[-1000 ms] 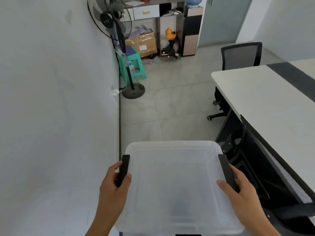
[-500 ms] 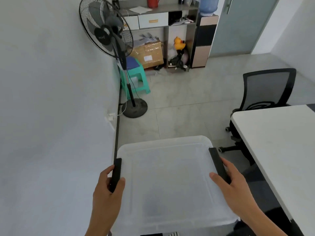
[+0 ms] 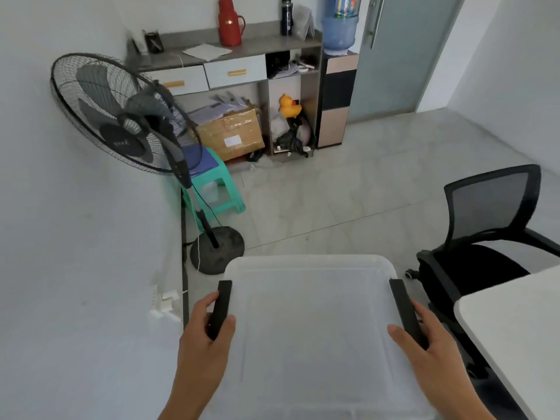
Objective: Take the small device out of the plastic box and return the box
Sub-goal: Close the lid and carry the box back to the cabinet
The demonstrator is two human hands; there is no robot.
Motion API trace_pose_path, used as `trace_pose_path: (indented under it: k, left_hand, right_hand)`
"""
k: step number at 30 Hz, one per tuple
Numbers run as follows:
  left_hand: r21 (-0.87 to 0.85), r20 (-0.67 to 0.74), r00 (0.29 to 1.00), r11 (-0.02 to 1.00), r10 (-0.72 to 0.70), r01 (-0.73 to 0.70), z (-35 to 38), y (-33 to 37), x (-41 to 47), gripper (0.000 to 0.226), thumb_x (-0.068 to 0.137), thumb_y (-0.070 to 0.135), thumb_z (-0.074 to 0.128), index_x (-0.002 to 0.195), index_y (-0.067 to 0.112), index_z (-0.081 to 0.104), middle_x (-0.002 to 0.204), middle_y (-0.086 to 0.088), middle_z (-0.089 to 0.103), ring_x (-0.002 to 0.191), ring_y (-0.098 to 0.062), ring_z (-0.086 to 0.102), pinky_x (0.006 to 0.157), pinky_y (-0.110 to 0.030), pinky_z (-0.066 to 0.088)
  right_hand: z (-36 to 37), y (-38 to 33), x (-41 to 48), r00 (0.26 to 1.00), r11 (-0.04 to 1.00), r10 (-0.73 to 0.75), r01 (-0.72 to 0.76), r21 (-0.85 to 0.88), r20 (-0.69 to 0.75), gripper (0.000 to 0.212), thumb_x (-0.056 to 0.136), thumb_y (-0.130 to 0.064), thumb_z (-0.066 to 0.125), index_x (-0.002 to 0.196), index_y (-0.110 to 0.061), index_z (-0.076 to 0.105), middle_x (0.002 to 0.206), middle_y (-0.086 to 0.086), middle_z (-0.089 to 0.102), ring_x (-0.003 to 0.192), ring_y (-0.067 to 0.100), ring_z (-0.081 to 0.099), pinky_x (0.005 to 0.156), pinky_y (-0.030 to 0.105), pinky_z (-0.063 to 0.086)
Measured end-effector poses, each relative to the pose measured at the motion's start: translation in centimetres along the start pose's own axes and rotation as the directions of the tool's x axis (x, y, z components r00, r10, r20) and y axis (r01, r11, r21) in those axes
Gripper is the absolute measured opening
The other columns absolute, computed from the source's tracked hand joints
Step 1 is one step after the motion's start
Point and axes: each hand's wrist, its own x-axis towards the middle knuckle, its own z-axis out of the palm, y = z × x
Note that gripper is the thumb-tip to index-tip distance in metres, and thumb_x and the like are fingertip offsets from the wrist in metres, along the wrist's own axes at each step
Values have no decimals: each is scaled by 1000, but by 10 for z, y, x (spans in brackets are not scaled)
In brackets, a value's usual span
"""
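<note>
Head view: the lidded box (image 3: 312, 328) is held by its black latches, left hand (image 3: 206, 338) and right hand (image 3: 430, 338) closed round them; fan (image 3: 127, 116) and cabinet (image 3: 236, 71) are nearer than before, suggesting return underway. No device is seen.

left hand (image 3: 206, 334): bare, no glove, ring or watch | right hand (image 3: 430, 338): bare, likewise | forearms: bare, no sleeves in view | nails: short

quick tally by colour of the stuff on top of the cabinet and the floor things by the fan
Red: 1, thermos
Black: 2, bottle and pen cup
White: 1, paper
Yellow: 1, duck
Green: 1, stool
Brown: 1, cardboard box
Total: 7
</note>
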Motion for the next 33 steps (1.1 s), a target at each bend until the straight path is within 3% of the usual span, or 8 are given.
trace_pose_path:
  k: [6, 10, 14, 19, 23, 29, 33]
  left_hand:
    - [-8, 29, 1000, 1000, 10, -10, 51, 45, 139, 37, 87, 15, 60, 118, 33, 50, 85, -15, 65, 80, -33, 62, 69, -36, 50]
    - [-46, 12, 1000, 999, 0, 0, 88, 80, 231, 41, 87, 14, 61, 123, 30, 50, 99, 1, 66, 90, -16, 64, 72, -27, 47]
    - [-77, -76, 997, 997, -3, -3, 108, 125, 318, 44, 83, 9, 66, 120, 29, 53, 107, -3, 65, 94, -10, 62, 83, -31, 45]
    - [-112, -145, 989, 993, -41, 25, 126, 158, 410, 45, 83, 6, 65, 125, 21, 53, 102, -9, 68, 88, -16, 64, 68, -21, 48]
    - [-115, -148, 987, 993, -54, 37, 150, 178, 499, 45, 83, 3, 64, 126, 14, 54, 102, -13, 66, 85, -23, 62, 73, -27, 46]
    - [-105, -128, 991, 994, -41, 27, 186, 219, 654, 39, 84, 10, 64, 115, 32, 52, 81, -7, 67, 71, -25, 60, 64, -32, 46]
    - [-76, -89, 996, 997, -21, 14, 200, 268, 757, 38, 87, 14, 61, 121, 28, 50, 84, 2, 63, 74, -15, 60, 61, -24, 43]
  right_hand:
    - [19, -41, 133, 999, 1000, 5, -4, 24, -45, 57, 84, -16, 68, 136, -25, 47, 93, -11, 67, 89, 8, 62, 73, 29, 45]
    - [24, -79, 240, 1000, 1000, -10, 10, 27, -10, 53, 85, -15, 66, 135, -24, 48, 93, -8, 66, 87, 7, 61, 67, 22, 42]
    - [39, -136, 342, 998, 999, -37, 38, -29, 41, 52, 85, -18, 67, 132, -28, 48, 94, 9, 69, 87, 25, 64, 70, 33, 47]
    - [60, -191, 449, 993, 995, -68, 75, -72, 96, 51, 85, -19, 67, 130, -33, 49, 99, 15, 68, 88, 32, 64, 65, 29, 47]
    - [83, -224, 539, 990, 993, -65, 77, -91, 126, 50, 84, -20, 67, 129, -35, 49, 93, 14, 69, 82, 31, 64, 63, 32, 48]
    - [124, -275, 675, 996, 995, -55, 60, -84, 64, 50, 84, -19, 67, 130, -30, 51, 88, 11, 67, 74, 29, 62, 60, 31, 46]
    - [142, -328, 756, 998, 997, -57, 58, -49, 9, 48, 85, -19, 66, 129, -30, 51, 87, 5, 67, 73, 24, 61, 62, 31, 47]
